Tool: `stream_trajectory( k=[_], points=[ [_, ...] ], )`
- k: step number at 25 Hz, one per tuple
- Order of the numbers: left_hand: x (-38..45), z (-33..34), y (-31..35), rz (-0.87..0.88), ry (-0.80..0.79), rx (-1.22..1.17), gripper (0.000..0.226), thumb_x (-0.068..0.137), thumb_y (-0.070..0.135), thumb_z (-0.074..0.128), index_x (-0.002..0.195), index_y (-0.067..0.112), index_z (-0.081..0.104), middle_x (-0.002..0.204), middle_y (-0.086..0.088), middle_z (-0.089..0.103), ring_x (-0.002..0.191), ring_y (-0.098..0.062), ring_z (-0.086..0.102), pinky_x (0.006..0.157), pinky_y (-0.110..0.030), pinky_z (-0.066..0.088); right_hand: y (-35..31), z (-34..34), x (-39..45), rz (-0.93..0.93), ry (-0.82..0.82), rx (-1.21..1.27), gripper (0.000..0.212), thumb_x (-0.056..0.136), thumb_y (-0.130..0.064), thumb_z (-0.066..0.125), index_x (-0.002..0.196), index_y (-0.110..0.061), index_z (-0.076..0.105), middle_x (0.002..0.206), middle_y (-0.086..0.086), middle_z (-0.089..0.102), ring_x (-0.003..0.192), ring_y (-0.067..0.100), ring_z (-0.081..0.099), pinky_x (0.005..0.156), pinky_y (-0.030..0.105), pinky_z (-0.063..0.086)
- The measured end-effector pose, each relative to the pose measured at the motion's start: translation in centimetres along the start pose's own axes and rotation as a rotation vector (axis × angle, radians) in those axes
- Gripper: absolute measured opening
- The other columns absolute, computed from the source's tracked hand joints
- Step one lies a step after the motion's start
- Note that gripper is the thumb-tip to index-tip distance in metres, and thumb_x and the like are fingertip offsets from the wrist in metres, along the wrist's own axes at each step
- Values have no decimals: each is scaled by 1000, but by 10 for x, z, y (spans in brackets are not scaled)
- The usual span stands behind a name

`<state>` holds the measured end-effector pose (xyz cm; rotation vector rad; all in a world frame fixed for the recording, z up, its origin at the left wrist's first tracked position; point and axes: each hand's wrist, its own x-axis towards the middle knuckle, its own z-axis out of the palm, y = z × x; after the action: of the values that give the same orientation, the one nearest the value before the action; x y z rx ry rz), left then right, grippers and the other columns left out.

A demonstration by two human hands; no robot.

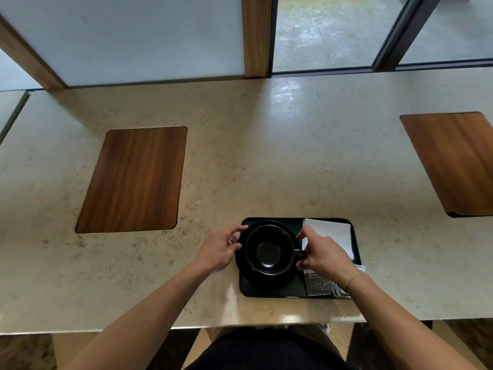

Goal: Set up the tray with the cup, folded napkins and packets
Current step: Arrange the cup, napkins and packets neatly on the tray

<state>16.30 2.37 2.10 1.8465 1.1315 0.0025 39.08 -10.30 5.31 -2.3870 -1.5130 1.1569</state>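
A dark rectangular tray (272, 292) lies near the table's front edge. On its left half a black saucer (262, 279) carries an empty black cup (268, 253), handle pointing right. My left hand (218, 251) grips the saucer's left rim. My right hand (324, 256) holds the saucer's right side at the cup handle. A white folded napkin (333, 231) lies on the tray's right half, partly under my right hand. Below it sit a grey printed packet (318, 285) and other packets, mostly hidden by my wrist.
The beige stone table (240, 156) has a wooden inlay panel (133, 180) at the left and another wooden inlay panel (453, 161) at the far right. A glass wall with a wooden post (256, 36) runs along the back edge.
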Motion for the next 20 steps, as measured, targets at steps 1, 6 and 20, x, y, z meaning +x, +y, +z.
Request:
stream_trajectory(
  k=[1,6,20],
  points=[
    [-1,0,0,2,3,0,44,94,10,59,132,31,54,93,-5,64,88,-18,63,86,-36,52,0,0,0,-2,-2,1,54,73,-21,81,108,-25,41,82,-1,69,73,19,63,60,31,48],
    [0,3,-3,13,9,25,45,94,13,59,133,34,51,94,-1,62,88,-13,61,84,-32,52,-2,-1,2,-10,-5,4,53,73,-20,81,107,-26,40,83,-2,67,72,19,63,54,26,41],
    [3,-12,-4,167,174,41,37,90,33,66,126,35,57,100,13,63,78,-1,61,75,-20,51,31,-11,-12,-4,197,121,43,76,-21,77,112,-34,59,86,-14,67,69,0,56,64,23,47]
  ],
)
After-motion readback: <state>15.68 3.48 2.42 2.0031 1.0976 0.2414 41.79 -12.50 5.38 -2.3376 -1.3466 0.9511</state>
